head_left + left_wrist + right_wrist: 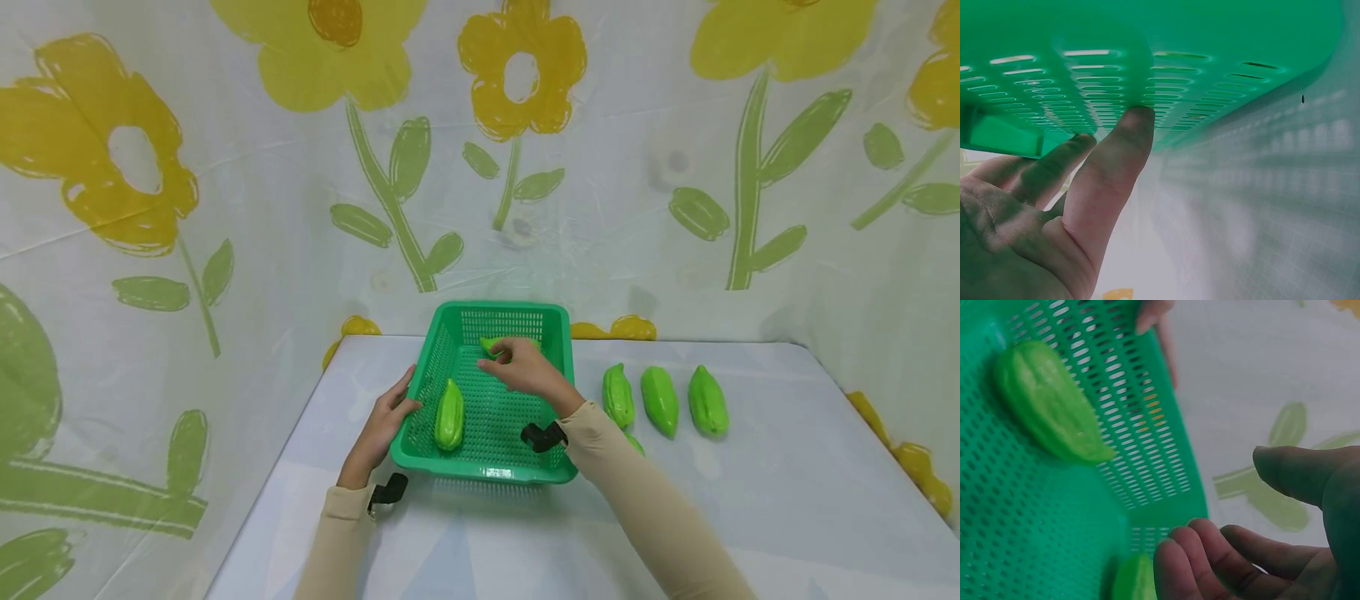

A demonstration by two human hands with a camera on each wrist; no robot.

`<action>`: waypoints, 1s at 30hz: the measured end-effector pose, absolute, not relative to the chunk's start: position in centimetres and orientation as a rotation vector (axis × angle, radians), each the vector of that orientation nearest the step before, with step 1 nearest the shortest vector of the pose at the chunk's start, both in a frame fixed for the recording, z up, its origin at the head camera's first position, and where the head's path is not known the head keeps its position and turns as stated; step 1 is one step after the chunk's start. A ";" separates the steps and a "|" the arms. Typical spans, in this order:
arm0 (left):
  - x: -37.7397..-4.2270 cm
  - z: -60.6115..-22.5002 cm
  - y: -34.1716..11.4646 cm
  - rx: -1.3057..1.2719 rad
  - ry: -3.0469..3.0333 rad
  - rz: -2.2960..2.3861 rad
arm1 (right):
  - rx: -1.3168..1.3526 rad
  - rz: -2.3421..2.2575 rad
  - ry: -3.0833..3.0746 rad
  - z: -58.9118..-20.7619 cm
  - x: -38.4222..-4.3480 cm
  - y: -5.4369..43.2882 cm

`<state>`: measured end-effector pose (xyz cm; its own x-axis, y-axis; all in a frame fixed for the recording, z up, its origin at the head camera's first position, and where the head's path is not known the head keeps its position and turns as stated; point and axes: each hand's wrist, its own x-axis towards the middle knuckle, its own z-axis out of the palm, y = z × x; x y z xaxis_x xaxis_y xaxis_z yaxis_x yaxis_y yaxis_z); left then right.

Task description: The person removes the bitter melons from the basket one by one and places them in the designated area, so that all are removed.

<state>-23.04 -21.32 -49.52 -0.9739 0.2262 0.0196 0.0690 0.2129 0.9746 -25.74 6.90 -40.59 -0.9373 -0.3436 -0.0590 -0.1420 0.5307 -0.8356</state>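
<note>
"Head view: where is the green fruit (450, 417) lying?"
"In the basket (486, 474), along its left edge. Right hand (522, 365) is holding nothing, thumb apart; left hand (384, 423) is touching the basket, straight-fingered."
"Handling?"
"Likely light, firm, slick; hold mid-length."

Soft diffuse light, faint shadows, hazy left wrist view

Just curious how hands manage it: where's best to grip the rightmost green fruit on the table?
Probably round the thick middle of the rightmost green fruit, from above and slightly right, pinching its long sides. It lies lengthwise, narrowing towards its far tip, and a neighbouring green fruit lies close on its left.
</note>
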 end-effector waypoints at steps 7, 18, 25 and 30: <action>-22.9 -49.5 -21.2 0.302 2.334 1.868 | -0.355 -1.349 2.498 -42.1 -26.6 5.9; -23.0 -49.5 -21.4 0.287 2.331 1.879 | -0.337 -1.310 2.417 -44.4 -27.8 4.1; -23.0 -49.5 -21.4 0.307 2.339 1.868 | -0.349 -1.232 2.416 -44.8 -27.7 3.0; -23.1 -49.5 -21.3 0.319 2.347 1.863 | -0.314 -1.167 2.401 -44.7 -27.5 2.2</action>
